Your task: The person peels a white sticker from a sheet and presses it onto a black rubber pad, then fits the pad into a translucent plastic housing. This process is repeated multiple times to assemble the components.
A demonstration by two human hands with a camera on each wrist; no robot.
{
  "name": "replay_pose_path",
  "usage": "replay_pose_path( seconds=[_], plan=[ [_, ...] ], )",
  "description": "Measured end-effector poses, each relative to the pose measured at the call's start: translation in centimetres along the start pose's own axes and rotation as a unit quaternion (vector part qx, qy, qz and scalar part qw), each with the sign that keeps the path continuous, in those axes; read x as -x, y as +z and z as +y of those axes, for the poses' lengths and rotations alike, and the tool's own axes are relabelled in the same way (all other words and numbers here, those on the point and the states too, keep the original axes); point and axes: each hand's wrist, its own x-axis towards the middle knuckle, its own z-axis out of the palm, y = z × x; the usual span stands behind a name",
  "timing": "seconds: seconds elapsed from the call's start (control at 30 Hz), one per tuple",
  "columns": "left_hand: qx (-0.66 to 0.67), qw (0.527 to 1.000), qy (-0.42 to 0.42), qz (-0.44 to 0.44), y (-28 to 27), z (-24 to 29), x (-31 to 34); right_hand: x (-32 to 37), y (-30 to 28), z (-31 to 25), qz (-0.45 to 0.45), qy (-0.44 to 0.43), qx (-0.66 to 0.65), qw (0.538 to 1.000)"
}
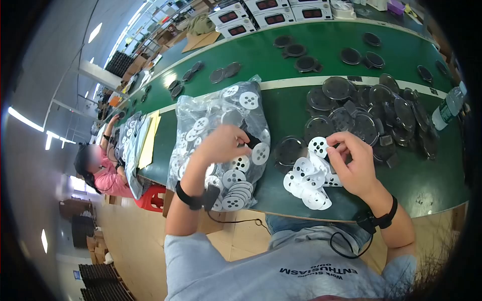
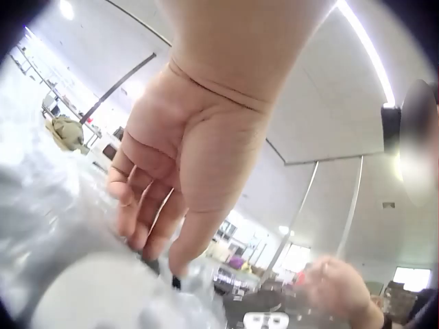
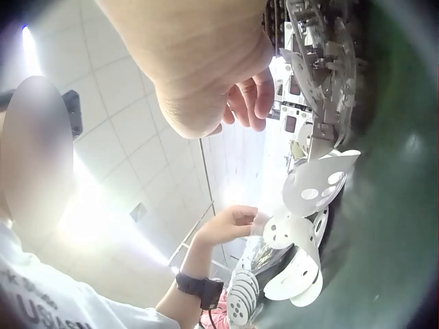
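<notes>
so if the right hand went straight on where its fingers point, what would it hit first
Probably the white disc just ahead of the right hand in the head view; depth is unclear, so they may already touch.

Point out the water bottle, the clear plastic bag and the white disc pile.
Water bottle [image 1: 446, 110]: head view, on its body.
Clear plastic bag [image 1: 213, 104]: head view, on bare plastic in its upper part.
White disc pile [image 1: 314, 180]: head view, on a disc mid-pile.
</notes>
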Motion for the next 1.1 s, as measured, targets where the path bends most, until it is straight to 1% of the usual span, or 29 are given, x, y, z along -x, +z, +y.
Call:
replay_pose_path(
  seconds=[0.03,0.07,0.1,0.13,0.2,0.23,0.27,0.3,0.37,0.47,0.57,0.6,0.63,0.7,0.77,0.83,0.87,0.9,0.97,1.0,1.03,1.07,1.1],
  plan=[
    [0.014,0.998,0.041,0.052,1.4,0.2,0.6,0.2,0.2,-0.3,-0.004,0.009,-0.005,1.000],
    [0.020,0.998,0.006,0.067,2.2,0.7,1.0,0.4,0.3,-0.7,-0.003,0.017,-0.006,1.000],
    [0.015,0.997,0.003,0.075,2.2,1.3,0.1,-0.3,0.1,-0.3,-0.003,0.013,0.009,1.000],
    [0.017,0.998,-0.003,0.062,1.8,2.3,0.3,-0.3,0.0,-0.3,-0.005,0.012,0.009,1.000],
    [0.046,0.996,-0.014,0.078,2.4,3.0,0.9,-0.1,-0.2,-0.4,-0.011,0.026,0.003,1.000],
    [0.053,0.994,-0.034,0.092,2.6,3.4,0.9,-0.1,-0.4,-0.2,-0.021,0.035,-0.002,0.999],
    [0.058,0.991,-0.060,0.106,2.7,3.5,1.1,-0.1,-0.4,0.1,-0.019,0.022,0.009,1.000],
    [0.082,0.988,-0.069,0.110,2.8,2.6,1.1,-0.1,-0.6,-0.1,-0.026,0.032,0.014,0.999],
    [0.129,0.980,-0.097,0.119,3.0,0.8,1.0,0.0,-0.5,0.2,-0.029,0.024,0.011,0.999],
    [0.191,0.966,-0.101,0.142,3.2,1.3,1.1,0.1,-0.3,0.5,-0.041,0.015,0.026,0.999],
    [0.185,0.977,-0.010,0.105,4.5,1.5,1.4,0.2,-0.3,0.7,-0.046,0.009,0.029,0.998],
    [0.203,0.977,-0.039,0.056,4.0,2.2,1.4,0.2,-0.3,0.7,-0.043,0.006,0.028,0.999],
    [0.248,0.966,-0.069,0.030,3.8,1.9,1.3,0.2,-0.1,0.7,-0.041,0.003,0.025,0.999],
    [0.339,0.932,-0.129,-0.018,3.6,0.7,1.2,0.1,0.0,0.5,-0.043,-0.001,0.026,0.999],
    [0.379,0.914,-0.141,-0.033,3.3,0.1,1.2,0.0,-0.1,0.3,-0.047,0.003,0.028,0.999],
    [0.377,0.907,-0.188,-0.022,2.4,0.2,1.1,0.0,-0.2,0.1,-0.051,0.014,0.028,0.998],
    [0.328,0.925,-0.190,0.019,1.7,-0.2,1.3,-0.1,-0.2,0.0,-0.044,0.007,0.030,0.999],
    [0.339,0.917,-0.192,0.087,1.1,-1.2,1.9,-0.2,-0.2,0.0,-0.041,0.005,0.028,0.999],
    [0.304,0.895,-0.195,0.261,0.1,-0.9,2.6,-0.2,-0.1,0.0,-0.035,0.008,0.022,0.999],
    [0.275,0.887,-0.161,0.334,0.1,0.2,2.6,-0.1,0.0,-0.2,-0.032,0.017,0.007,0.999],
    [0.246,0.872,-0.123,0.404,0.7,2.2,2.2,-0.1,0.1,0.1,-0.033,0.006,-0.001,0.999],
    [0.191,0.870,-0.070,0.450,1.5,5.3,1.5,0.1,0.3,0.5,-0.045,0.033,-0.084,0.995],
    [0.208,0.874,-0.034,0.437,2.8,8.3,0.9,0.3,0.5,0.8,-0.054,0.061,-0.164,0.983]
  ],
)
